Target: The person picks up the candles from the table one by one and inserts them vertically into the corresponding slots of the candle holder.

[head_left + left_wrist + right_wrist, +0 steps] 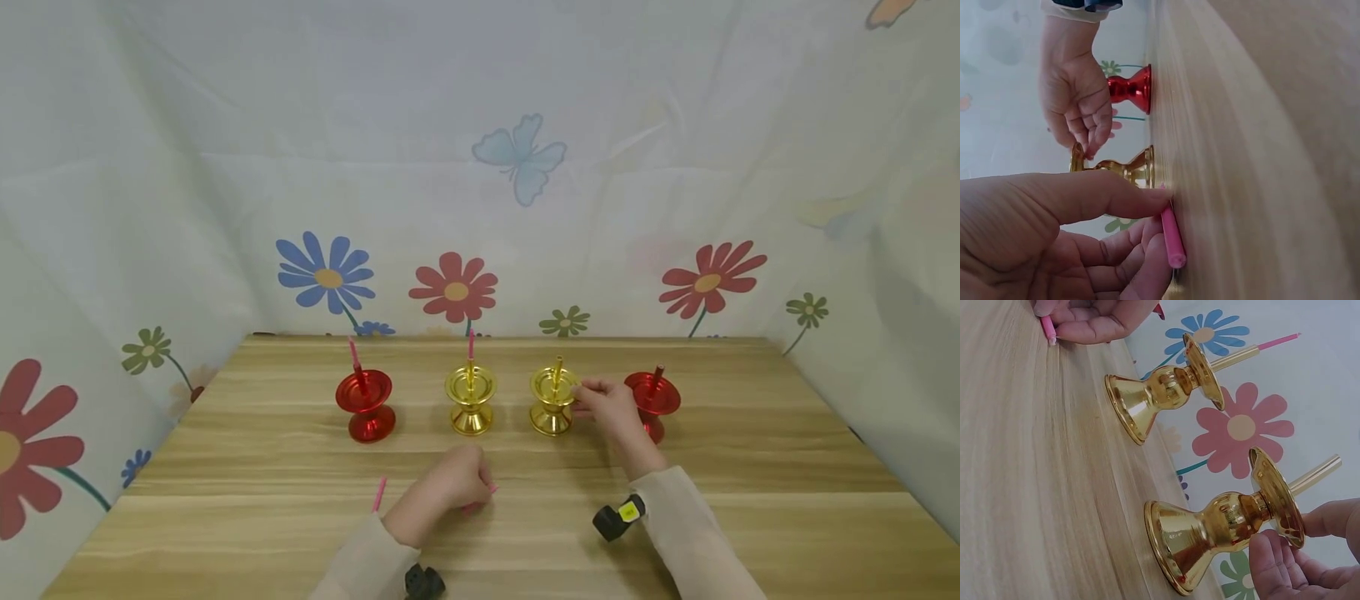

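My left hand (pixel 457 479) is low over the table, pinching a thin pink candle (pixel 1173 240) between thumb and fingers, close to the wood. With thumb and fingertips, my right hand (pixel 611 412) grips the dish rim of a gold candle holder (pixel 551 419), which stands upright with a bare tube on top. Left of it, another gold candle holder (pixel 471 421) carries an upright pink candle (pixel 471 344). Behind my right hand is a red candle holder (pixel 654 403), partly hidden, its tube bare. At the far left, a red candle holder (pixel 372 427) bears a slightly leaning pink candle (pixel 354 352).
A loose pink candle (pixel 379 495) lies on the wooden table (pixel 750 500) beside my left forearm. The holders form a row toward the back edge. A flower-printed cloth (pixel 390 183) hangs behind and at the sides.
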Motion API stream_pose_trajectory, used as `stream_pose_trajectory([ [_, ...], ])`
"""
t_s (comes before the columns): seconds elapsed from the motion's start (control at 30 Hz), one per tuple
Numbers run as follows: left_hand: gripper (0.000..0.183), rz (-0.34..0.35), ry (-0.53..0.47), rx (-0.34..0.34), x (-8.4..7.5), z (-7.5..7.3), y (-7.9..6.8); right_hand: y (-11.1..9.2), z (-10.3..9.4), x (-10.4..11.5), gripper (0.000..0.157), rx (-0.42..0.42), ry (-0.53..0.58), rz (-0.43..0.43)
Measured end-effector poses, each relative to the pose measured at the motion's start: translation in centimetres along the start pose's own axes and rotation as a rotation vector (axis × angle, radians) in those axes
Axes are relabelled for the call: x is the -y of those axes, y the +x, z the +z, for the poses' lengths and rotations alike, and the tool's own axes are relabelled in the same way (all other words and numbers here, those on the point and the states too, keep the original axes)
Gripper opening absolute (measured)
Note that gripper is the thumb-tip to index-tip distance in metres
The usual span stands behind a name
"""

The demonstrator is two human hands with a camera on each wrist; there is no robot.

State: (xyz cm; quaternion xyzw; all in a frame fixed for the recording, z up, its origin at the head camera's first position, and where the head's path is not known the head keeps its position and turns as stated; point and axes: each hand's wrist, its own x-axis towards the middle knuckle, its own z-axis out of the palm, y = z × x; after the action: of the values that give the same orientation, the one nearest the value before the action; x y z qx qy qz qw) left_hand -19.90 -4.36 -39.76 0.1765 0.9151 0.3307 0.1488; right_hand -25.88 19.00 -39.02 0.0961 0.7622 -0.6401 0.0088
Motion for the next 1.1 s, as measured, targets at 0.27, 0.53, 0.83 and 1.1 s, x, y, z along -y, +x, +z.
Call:
stream_pose_trajectory([
  [0.27, 0.042, 0.031, 0.105, 0.005, 0.11, 0.03, 0.4, -0.07, 0.05, 0.32, 0.034, -0.006, 0.034, 0.002],
  [0.53, 0.04, 0.062, 0.111, 0.0, 0.09, 0.14, 0.24, -0.22, 0.06, 0.35, 0.029, -0.003, 0.063, -0.017],
  [0.83, 0.045, 0.041, 0.096, 0.017, 0.1, 0.15, 0.11, -0.08, 0.07, 0.05, 0.028, -0.002, 0.057, -0.016],
  [1.1, 0.023, 0.086, 0.067, -0.02, 0.22, 0.11, 0.39, -0.18, 0.12, 0.03, 0.029, 0.001, 0.052, -0.006],
])
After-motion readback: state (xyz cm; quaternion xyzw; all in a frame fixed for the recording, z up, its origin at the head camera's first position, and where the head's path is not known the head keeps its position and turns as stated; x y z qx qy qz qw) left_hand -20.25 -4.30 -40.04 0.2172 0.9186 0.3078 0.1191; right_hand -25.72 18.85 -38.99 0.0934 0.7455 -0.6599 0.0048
